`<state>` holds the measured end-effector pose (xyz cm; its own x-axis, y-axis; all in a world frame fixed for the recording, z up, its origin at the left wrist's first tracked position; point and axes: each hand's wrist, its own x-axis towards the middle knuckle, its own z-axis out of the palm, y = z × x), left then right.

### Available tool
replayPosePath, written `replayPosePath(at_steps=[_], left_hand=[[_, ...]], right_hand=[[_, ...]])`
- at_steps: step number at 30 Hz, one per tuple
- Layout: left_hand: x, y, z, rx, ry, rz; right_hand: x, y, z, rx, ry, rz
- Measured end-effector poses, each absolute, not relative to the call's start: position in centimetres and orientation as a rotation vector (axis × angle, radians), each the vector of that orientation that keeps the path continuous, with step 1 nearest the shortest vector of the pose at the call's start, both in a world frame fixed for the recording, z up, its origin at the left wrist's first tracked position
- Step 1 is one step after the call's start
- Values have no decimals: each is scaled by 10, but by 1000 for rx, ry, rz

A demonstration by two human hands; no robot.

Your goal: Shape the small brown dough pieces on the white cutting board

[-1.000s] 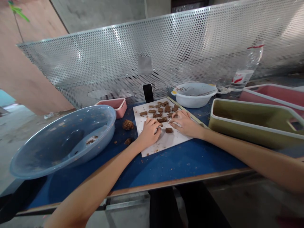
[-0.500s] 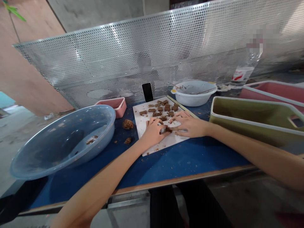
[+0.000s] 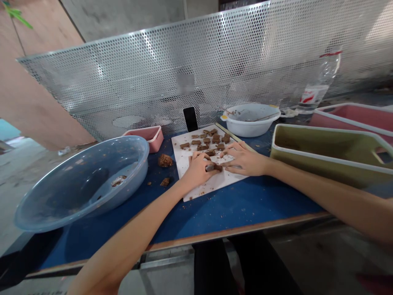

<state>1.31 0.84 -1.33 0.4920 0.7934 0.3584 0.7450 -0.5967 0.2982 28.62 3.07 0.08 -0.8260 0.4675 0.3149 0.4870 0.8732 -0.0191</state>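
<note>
My left hand (image 3: 198, 170) rests on the white board (image 3: 196, 193), its thumb and fingers curled round a small brown piece (image 3: 217, 167) that looks like clay or dough. Just right of that piece lies my right hand (image 3: 244, 159), fingers spread and stretched over the board, holding nothing that I can see. Above both hands, several short brown blocks (image 3: 206, 140) lie on the upper half of the board among crumbs. A larger brown lump (image 3: 165, 160) and a smaller lump (image 3: 165, 182) sit on the blue table left of the board.
A big translucent blue basin (image 3: 82, 180) stands at left, with a small pink container (image 3: 156, 139) behind it. A phone (image 3: 190, 119) leans against the perforated metal panel (image 3: 153, 82). At right are a white basin (image 3: 250, 127), an olive bin (image 3: 325, 157), a pink bin (image 3: 353, 112) and a bottle (image 3: 316, 92).
My right hand has shifted slightly up and right, away from the brown piece, so more of its end shows. My left hand stays in nearly the same place.
</note>
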Motion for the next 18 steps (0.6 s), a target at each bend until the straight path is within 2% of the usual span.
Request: replayPosePath(at_steps=[6,18], left_hand=[[11,9,-14,2644,1353,703],[11,9,-14,2632,1336,730]], right_hand=[[286,27,3,-574,-2734,26],[285,25,4,-574,-2780,-80]])
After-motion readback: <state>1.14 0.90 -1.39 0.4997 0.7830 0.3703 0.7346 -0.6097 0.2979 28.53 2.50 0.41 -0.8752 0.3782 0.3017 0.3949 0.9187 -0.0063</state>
